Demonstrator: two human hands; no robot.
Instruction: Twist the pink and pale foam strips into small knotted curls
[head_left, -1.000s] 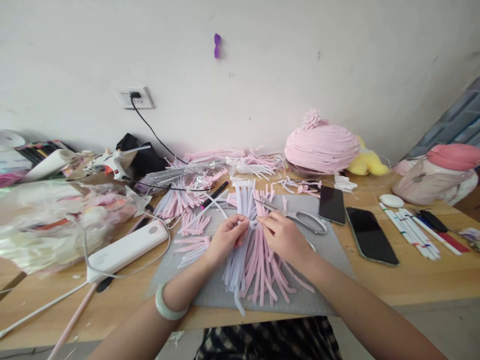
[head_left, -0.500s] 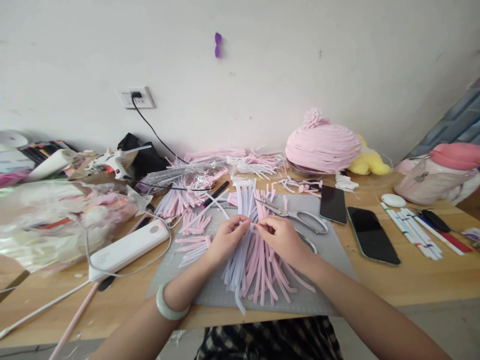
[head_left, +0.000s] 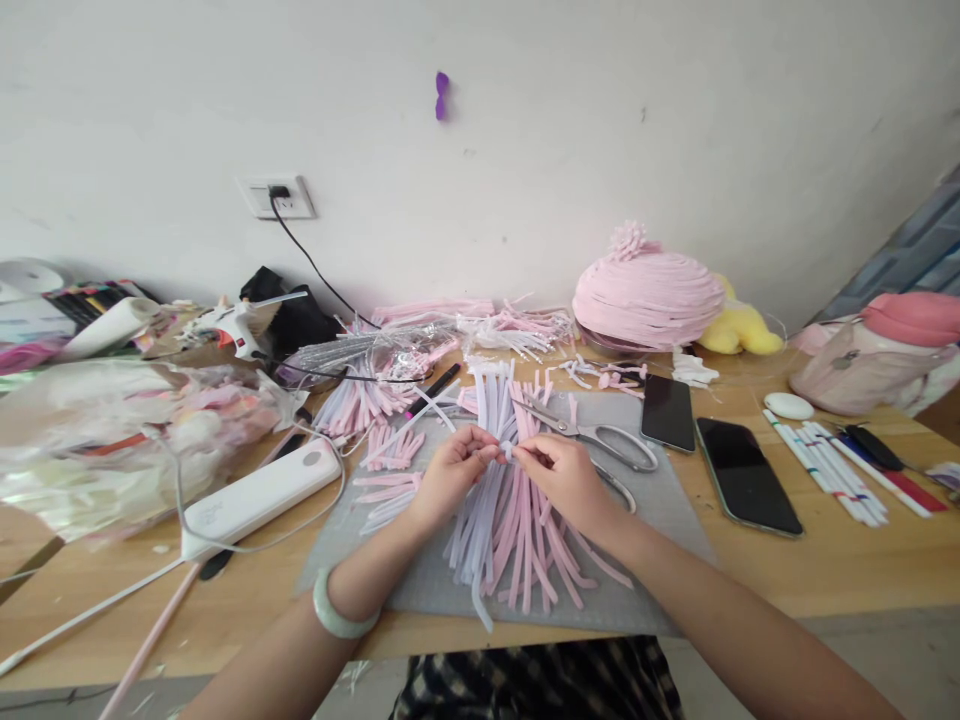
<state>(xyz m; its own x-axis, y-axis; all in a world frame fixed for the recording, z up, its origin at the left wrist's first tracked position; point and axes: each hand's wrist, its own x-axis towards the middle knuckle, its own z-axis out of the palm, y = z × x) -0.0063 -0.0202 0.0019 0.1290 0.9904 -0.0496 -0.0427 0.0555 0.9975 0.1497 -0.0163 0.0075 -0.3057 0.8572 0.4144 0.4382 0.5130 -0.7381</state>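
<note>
Fingers of left hand (head_left: 454, 468) and right hand (head_left: 564, 480) are pinching a small whitish piece (head_left: 508, 450) over lavender strips (head_left: 478, 520) and pink strips (head_left: 529, 540).

Two hands (head_left: 454, 468) and two phones (head_left: 748, 475) are here. There is one pair of scissors (head_left: 565, 426), one bracelet (head_left: 324, 605) and one glue gun (head_left: 241, 332).

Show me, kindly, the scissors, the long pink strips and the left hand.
Scissors (head_left: 571, 428): head view, around the pivot.
Long pink strips (head_left: 519, 525): head view, middle of the bundle.
Left hand (head_left: 454, 464): head view, back of the hand.
</note>
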